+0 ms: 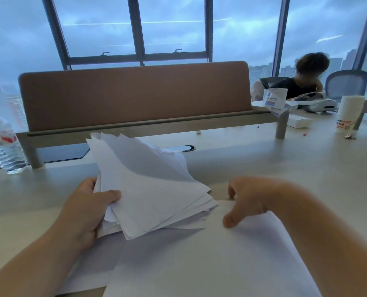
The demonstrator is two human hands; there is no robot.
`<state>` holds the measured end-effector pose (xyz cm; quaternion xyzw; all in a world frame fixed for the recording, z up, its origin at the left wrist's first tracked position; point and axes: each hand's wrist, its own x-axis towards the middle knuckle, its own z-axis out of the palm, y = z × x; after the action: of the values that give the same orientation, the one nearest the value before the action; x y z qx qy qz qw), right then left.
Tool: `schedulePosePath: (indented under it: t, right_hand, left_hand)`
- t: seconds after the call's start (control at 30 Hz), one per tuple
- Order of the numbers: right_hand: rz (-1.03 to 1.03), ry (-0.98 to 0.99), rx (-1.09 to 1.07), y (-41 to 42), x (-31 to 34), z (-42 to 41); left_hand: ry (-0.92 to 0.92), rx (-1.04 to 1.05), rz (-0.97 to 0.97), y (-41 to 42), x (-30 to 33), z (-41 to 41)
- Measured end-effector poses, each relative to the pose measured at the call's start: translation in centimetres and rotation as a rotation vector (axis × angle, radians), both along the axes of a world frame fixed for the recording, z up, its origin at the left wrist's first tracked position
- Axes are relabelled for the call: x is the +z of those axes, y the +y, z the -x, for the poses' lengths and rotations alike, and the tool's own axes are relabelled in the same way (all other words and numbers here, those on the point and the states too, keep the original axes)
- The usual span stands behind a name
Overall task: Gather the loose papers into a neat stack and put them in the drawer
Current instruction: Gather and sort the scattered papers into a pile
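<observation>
My left hand (90, 209) grips an uneven bundle of white papers (148, 185), thumb on top, holding it tilted up off the desk with its corners fanned out. More loose white sheets (210, 258) lie flat on the desk in front of me. My right hand (249, 200) rests on the far edge of the top flat sheet, fingers curled over that edge and thumb pressing down on the paper. No drawer is in view.
A brown divider panel (135, 93) on a grey rail crosses the desk behind the papers. A plastic water bottle (4, 144) stands at the left. At the far right are stacked paper cups (347, 114), a white box, a headset, and a seated person (302, 78).
</observation>
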<state>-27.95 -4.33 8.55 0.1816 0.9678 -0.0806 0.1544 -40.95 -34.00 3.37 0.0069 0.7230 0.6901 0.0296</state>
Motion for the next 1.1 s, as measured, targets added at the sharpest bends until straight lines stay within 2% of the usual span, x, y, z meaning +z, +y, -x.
schedulePosePath:
  t: [0.53, 0.93, 1.1]
  right_hand:
    - [-0.011, 0.047, 0.010, 1.6, 0.7, -0.3]
    - [-0.018, 0.458, -0.511, 6.6, -0.4, 1.1]
    - [-0.012, 0.765, -0.650, 7.1, 1.0, -0.4]
  left_hand:
    - [-0.020, 0.006, -0.075, 0.1, 0.4, -0.1]
    - [-0.049, 0.023, -0.101, 0.0, 0.8, -0.3]
    - [-0.054, 0.033, -0.095, -0.1, 0.7, -0.2]
